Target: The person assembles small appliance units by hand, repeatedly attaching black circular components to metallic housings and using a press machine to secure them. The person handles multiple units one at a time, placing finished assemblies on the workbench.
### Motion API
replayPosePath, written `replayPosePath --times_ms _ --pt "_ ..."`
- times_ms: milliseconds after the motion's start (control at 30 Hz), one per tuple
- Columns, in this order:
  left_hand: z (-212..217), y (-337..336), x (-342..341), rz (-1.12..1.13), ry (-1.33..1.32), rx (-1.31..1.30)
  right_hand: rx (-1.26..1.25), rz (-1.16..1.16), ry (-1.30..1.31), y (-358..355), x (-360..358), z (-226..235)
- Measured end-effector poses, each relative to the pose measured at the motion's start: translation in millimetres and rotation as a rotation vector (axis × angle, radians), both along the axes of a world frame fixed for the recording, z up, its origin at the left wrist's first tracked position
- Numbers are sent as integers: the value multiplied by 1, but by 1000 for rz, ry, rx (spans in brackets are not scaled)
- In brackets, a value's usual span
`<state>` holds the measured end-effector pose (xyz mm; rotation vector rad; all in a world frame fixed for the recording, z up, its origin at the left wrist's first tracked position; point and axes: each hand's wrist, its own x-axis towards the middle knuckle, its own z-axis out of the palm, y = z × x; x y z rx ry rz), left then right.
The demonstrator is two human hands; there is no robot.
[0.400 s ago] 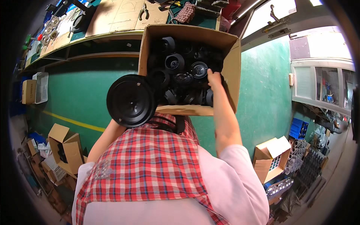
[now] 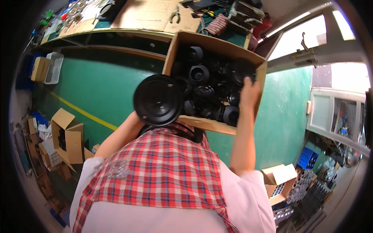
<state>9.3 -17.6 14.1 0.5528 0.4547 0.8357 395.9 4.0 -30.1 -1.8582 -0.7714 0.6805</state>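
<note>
A large black round disc-shaped part (image 2: 158, 100), with small bright screw-like spots near its rim, is held up at the box's near left corner. My left hand is behind it; only the wrist (image 2: 136, 119) shows, and the fingers are hidden. Inside the open cardboard box (image 2: 217, 125) lie several black round parts, some shaped like short cups (image 2: 199, 74). On the box's right side my right hand (image 2: 250, 92) is closed on the edge of a dark round part (image 2: 241, 70), thumb on top. The shadow in the box blurs that part's outline.
Beyond the box runs a workbench topped with cardboard (image 2: 143, 15), with pliers (image 2: 175, 15) and a checked cloth roll (image 2: 217, 25). An open carton (image 2: 74, 143) stands at left on the green floor, another (image 2: 280, 182) at right. A door (image 2: 311, 50) is at far right.
My right hand has moved right and lifted a dark round part from among the others. The view has shifted, so the box and the left-hand disc appear farther right.
</note>
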Motion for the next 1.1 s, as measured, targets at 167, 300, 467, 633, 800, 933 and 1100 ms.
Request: replayPosePath --times_ms 167,300,467,633,800,933,1100 --pt "-33 15 12 -63 -88 -213 330 470 317 -50 -100 214" --pt "5 22 34 -55 272 -25 164 677 208 -54 -148 223" --pt "9 22 33 -43 212 -71 135 653 -60 -53 -160 209" --pt "-5 24 25 -128 17 -187 229 694 -4 -48 -149 198" --pt "-13 14 -11 -37 140 -151 144 213 -23 -3 -54 113" --pt "18 -1 -6 56 592 221 -575 363 -106 -4 -8 -80" --pt "15 -13 -17 202 333 -21 -955 397 131 -1 -80 -84"
